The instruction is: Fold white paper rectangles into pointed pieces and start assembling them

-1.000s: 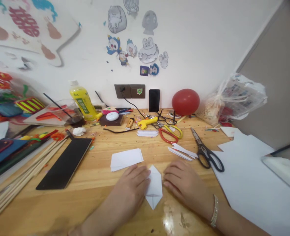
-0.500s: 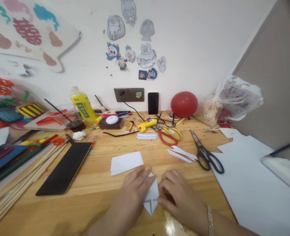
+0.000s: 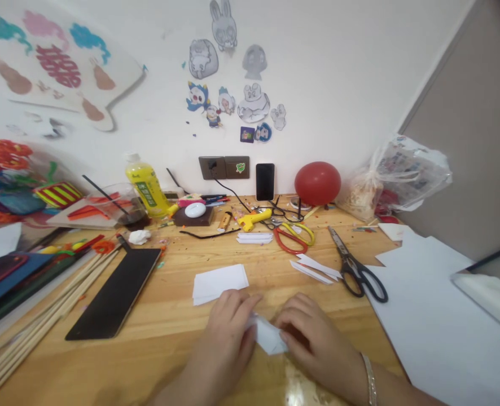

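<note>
A small folded white paper piece [image 3: 269, 335] lies on the wooden table [image 3: 161, 316] between my two hands. My left hand [image 3: 226, 332] curls over its left edge, fingers bent and pressing the fold. My right hand [image 3: 313, 337] pinches the paper's right side with bent fingers; a bracelet sits on that wrist. Most of the paper is hidden under my fingers. A folded stack of white paper [image 3: 219, 281] lies just beyond my left hand.
Black scissors [image 3: 355, 267] and white paper strips [image 3: 315, 266] lie to the right, large white sheets [image 3: 436, 304] at far right. Red-yellow scissors [image 3: 293, 235], a yellow glue gun [image 3: 253, 218], a red balloon [image 3: 317, 182], a yellow bottle [image 3: 147, 185], a black slab [image 3: 115, 292] and wooden sticks [image 3: 42, 321] surround the spot.
Both hands have closed in over the paper piece, which has turned and been folded smaller, so less of it shows. The view has tilted slightly downward.
</note>
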A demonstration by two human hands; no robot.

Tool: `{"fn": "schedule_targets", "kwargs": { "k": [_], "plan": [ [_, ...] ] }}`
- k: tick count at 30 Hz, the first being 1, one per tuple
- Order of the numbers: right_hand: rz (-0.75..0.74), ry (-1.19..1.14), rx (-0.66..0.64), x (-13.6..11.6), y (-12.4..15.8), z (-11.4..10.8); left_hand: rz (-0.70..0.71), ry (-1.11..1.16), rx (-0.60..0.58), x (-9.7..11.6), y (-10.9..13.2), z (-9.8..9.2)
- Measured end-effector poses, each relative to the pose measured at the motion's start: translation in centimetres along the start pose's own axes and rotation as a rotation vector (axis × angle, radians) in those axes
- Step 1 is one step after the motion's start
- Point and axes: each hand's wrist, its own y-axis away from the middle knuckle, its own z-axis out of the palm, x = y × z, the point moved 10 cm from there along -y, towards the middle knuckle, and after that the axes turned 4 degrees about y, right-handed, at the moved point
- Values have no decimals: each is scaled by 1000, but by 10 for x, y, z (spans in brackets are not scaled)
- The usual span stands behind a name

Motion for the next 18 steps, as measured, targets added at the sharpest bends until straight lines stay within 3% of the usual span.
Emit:
{"fn": "schedule_targets", "kwargs": {
  "k": [3,6,10,13,16,18],
  "plan": [
    [-25,21,78,-1,0,-13,46,54,97,5,0,-14],
    [-54,73,96,-1,-1,-16,103,99,78,10,1,-13],
    [3,143,49,9,-3,-11,-11,163,-8,-3,1,2],
    [89,105,71,21,-2,-14,-103,236,10,-14,2,5],
    [149,75,37,33,-1,-13,-88,177,80,-14,3,-5],
    [148,101,-8,36,-2,-9,-17,75,65,-6,2,-9]
  ]
}}
